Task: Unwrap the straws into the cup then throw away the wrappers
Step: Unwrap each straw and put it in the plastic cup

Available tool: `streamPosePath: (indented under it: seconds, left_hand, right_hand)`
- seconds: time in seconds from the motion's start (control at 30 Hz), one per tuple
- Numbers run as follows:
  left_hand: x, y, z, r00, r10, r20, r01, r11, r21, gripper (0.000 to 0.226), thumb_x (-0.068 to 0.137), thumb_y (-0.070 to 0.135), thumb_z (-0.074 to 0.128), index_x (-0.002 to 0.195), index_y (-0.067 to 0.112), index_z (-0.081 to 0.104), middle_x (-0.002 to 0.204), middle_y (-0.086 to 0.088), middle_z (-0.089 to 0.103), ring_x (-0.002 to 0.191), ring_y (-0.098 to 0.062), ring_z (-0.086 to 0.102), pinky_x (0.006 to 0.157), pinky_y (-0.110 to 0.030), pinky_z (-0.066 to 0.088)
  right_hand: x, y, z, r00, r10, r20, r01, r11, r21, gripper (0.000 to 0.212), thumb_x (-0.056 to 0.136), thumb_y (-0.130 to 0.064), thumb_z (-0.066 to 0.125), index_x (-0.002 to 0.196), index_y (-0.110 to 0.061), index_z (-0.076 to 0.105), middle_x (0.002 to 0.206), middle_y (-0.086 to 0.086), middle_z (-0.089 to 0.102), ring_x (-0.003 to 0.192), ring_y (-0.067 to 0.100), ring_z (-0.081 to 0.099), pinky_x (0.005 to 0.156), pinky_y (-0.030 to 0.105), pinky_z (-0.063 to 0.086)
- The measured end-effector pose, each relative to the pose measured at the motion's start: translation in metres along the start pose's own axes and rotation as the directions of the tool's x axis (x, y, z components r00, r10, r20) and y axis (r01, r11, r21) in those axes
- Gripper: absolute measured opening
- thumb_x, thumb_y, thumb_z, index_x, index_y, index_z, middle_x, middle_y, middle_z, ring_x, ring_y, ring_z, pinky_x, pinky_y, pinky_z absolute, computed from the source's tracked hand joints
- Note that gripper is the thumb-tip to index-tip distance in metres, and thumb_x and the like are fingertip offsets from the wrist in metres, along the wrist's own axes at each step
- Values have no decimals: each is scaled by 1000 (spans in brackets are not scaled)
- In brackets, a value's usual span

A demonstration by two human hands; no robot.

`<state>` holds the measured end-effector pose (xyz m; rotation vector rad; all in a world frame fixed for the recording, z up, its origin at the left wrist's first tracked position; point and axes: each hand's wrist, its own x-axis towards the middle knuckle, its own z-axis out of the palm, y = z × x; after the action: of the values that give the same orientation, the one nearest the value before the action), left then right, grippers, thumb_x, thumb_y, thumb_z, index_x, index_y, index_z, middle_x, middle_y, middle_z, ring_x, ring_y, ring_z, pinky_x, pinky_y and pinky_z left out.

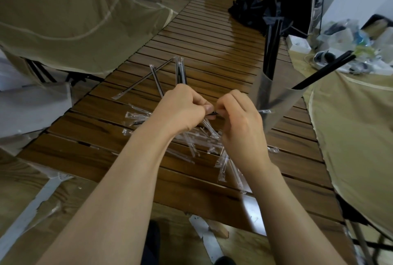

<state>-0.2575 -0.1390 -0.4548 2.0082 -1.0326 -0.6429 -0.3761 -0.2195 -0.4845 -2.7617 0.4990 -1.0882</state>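
We hold one wrapped straw (213, 113) between both hands above the table: our left hand (182, 108) has its fingers curled and pinches the straw's left part, and our right hand (240, 120) pinches it just beside, fingers curled too, with the clear wrapper end (264, 111) poking out to the right past our knuckles. Only a short dark piece of the straw shows between the two thumbs.

Under our wrists lies a loose heap of empty clear wrappers (204, 145), spread over the near slats of the wooden slatted table (212, 58); a few stray ones lie toward the table's near right part (273, 149). On the floor below the near edge we see a small wooden block (219, 229) and pale strips of tape.

Just beyond our left hand, several wrapped straws (180, 71) still lie on the table, some crossing each other, one long one (146, 78) angled out to the left.

To the right of our hands stands the clear plastic cup (274, 92), tall and close to the table's right edge, with black unwrapped straws (271, 47) standing in it; one black straw (323, 71) leans far out to the right.

Farther on, a black bag (246, 7) rests at the table's far end, and khaki fabric chairs (63, 16) flank the table
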Motion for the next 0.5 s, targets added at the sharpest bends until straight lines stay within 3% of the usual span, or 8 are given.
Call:
streamPosePath:
  seconds: [0.1,0.17,0.3,0.37,0.5]
  left_hand:
    - [0,-3,2,991,113,-71,-103,985,140,12,93,29,63,82,35,64,82,15,65,82,0,62,91,-36,54]
    - [1,-5,2,977,192,-97,-167,962,218,7,93,31,62,88,34,67,84,16,65,82,1,62,89,-36,55]
    - [2,-9,0,961,277,-16,-261,922,287,7,92,30,63,93,31,70,90,13,68,86,0,63,88,-32,55]
    - [2,-10,-2,959,281,29,-277,916,290,6,92,28,64,94,31,69,93,12,69,88,2,62,89,-28,53]
    - [1,-13,-7,960,271,66,-279,916,287,5,88,28,68,91,32,70,90,15,68,85,6,61,86,-20,51]
  right_hand:
    - [3,-4,2,987,163,-2,-162,982,97,12,85,-7,45,81,-11,56,82,0,53,73,13,49,60,15,36]
    - [6,-5,4,952,303,49,-307,943,127,18,84,4,54,80,-14,55,80,-2,54,72,12,50,56,15,38]
    - [8,-2,1,839,510,189,-538,829,153,22,87,3,56,82,-18,56,79,-5,56,74,6,53,57,12,40]
    - [7,0,0,814,538,220,-575,799,174,19,89,0,56,82,-18,57,77,-7,55,70,2,50,54,10,35]
    - [8,3,-2,835,457,305,-519,838,165,14,92,-6,56,88,-19,56,81,-7,56,73,1,50,58,11,36]
